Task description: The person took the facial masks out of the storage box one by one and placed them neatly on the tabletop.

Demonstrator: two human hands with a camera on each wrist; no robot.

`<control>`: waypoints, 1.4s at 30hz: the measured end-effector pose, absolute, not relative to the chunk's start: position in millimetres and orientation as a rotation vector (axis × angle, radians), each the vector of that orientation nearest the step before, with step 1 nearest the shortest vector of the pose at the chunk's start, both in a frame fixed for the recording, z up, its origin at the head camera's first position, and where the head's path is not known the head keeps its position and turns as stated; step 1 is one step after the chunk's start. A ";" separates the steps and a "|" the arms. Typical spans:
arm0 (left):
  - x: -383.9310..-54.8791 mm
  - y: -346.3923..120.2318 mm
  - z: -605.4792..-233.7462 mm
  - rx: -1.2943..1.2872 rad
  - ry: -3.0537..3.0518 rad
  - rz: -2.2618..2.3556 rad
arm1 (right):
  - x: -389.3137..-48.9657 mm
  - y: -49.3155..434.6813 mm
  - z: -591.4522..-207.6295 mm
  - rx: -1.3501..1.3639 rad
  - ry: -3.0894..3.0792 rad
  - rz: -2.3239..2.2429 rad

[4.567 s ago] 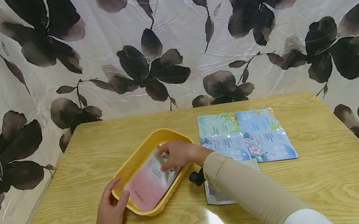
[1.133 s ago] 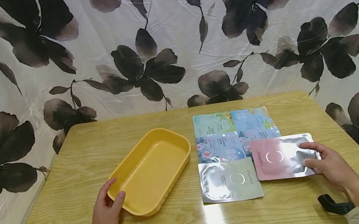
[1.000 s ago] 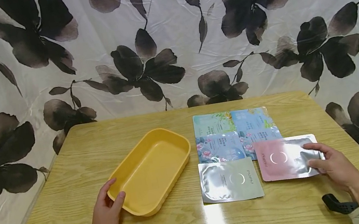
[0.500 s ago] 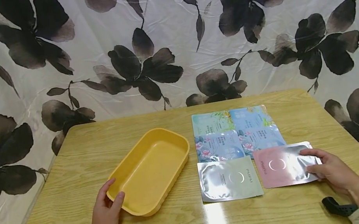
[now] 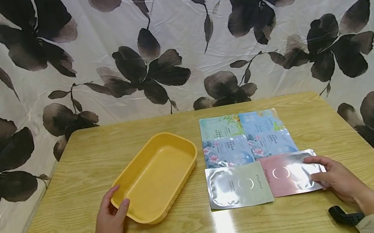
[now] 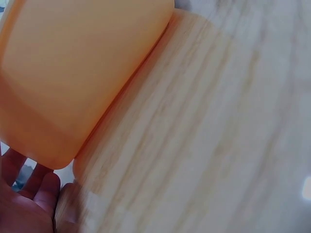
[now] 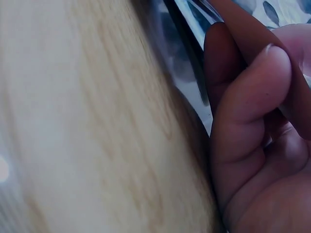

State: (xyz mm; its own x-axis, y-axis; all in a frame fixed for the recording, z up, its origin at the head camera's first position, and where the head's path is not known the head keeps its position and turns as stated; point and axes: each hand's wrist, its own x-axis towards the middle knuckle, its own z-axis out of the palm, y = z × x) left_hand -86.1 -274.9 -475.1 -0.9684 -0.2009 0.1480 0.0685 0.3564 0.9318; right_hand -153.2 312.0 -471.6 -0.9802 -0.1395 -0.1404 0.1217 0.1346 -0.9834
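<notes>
My left hand (image 5: pixel 109 220) grips the near left corner of a yellow plastic tray (image 5: pixel 160 178), thumb over the rim. The left wrist view shows the tray's side (image 6: pixel 87 73) with the fingers under its corner. On the right, my right hand (image 5: pixel 340 181) pinches the silver right end of a pink sheet mask packet (image 5: pixel 285 180) between thumb and fingers. Its left edge meets a green and silver sheet mask packet (image 5: pixel 236 190) lying flat. Behind them lie two blue flowered packets (image 5: pixel 228 153), a light green packet (image 5: pixel 220 127) and another blue packet (image 5: pixel 260 122).
The wooden table (image 5: pixel 70 173) has its far edge close to a hanging floral cloth (image 5: pixel 162 13). A bright light reflection lies on the tabletop in front of the green packet. Black wrist straps (image 5: pixel 344 216) sit on both wrists.
The pink packet has left the tray in my right hand. It has come down toward the table front and slid left against the green packet. My left hand keeps its hold on the tray.
</notes>
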 end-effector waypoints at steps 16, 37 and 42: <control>-85.5 -273.6 -474.7 0.121 -2.369 -1.662 | -157.9 308.3 -465.5 -0.052 2.379 -1.674; -85.0 -273.4 -473.1 0.126 -2.388 -1.647 | -161.0 297.9 -446.3 -0.075 2.634 -1.243; -85.1 -273.2 -472.7 0.126 -2.387 -1.654 | -159.8 298.9 -443.1 -0.135 2.726 -1.105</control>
